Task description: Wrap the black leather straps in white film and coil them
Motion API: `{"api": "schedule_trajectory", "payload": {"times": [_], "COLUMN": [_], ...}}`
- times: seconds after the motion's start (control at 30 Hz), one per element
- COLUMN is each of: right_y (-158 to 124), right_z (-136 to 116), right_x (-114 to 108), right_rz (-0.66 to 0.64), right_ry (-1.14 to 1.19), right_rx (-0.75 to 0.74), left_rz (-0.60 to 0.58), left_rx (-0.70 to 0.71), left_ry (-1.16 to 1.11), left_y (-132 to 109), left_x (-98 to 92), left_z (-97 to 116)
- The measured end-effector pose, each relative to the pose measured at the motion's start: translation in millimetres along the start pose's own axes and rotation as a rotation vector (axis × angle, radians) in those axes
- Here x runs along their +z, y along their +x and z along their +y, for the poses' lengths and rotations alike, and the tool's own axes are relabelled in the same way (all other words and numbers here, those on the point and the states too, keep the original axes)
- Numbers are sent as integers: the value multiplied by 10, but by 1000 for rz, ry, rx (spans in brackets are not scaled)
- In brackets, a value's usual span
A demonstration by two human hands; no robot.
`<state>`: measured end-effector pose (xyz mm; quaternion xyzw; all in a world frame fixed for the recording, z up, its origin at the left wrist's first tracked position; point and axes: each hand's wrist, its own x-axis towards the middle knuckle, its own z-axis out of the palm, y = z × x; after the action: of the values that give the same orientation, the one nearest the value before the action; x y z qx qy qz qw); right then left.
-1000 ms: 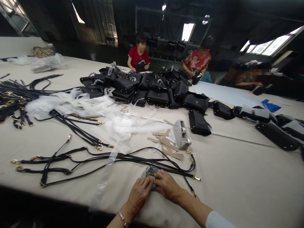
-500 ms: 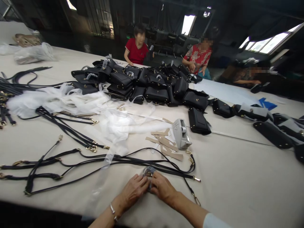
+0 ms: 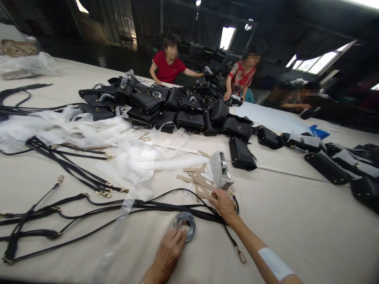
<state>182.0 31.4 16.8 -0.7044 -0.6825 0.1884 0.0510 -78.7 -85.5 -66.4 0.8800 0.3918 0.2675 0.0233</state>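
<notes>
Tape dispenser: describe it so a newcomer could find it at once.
Start at the heap of black bags. One bag lies alone in front of it; the tape dispenser stands left of that bag, beyond the right hand. It is the only pale grey block among black straps.

No lettering can be read for certain. The white tape dispenser bears a dark mark on its side (a few crossing strokes, too blurred to take as letters). Behind the tape dispenser, the black bags show small gold fittings, but any brand on them is too small to make out.
</notes>
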Motion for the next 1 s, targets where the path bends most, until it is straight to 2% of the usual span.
{"api": "schedule_trajectory", "payload": {"times": [0.13, 0.27, 0.37, 0.5, 0.6, 0.7, 0.87, 1.0], "right_y": [80, 125, 93, -159, -498, -811, -1025, -1071], "right_z": [108, 50, 19, -15, -58, -120, -338, -578], "right_x": [-6, -3, -70, -176, -214, -224, -250, -330], "right_rz": [-49, -96, -80, -89, -202, -292, -279, -288], "right_ry": [-51, 6, 120, 384, 586, 671, 694, 776], "right_rx": [90, 119, 137, 157, 154, 188, 177, 61], "left_rz": [33, -6, -24, 7, 65, 106, 187, 313], "left_rx": [-27, -146, -247, -495, -742, -949, -1098, -1137], "left_ry": [-44, -293, -441, -645, -832, -1041, -1366, -1671], "left_y": [-49, 24, 131, 293, 419, 534, 689, 764], "left_x": [94, 82, 33, -98, -236, -397, -685, -761], "left_z": [39, 17, 12, 44, 90, 167, 383, 562]}}
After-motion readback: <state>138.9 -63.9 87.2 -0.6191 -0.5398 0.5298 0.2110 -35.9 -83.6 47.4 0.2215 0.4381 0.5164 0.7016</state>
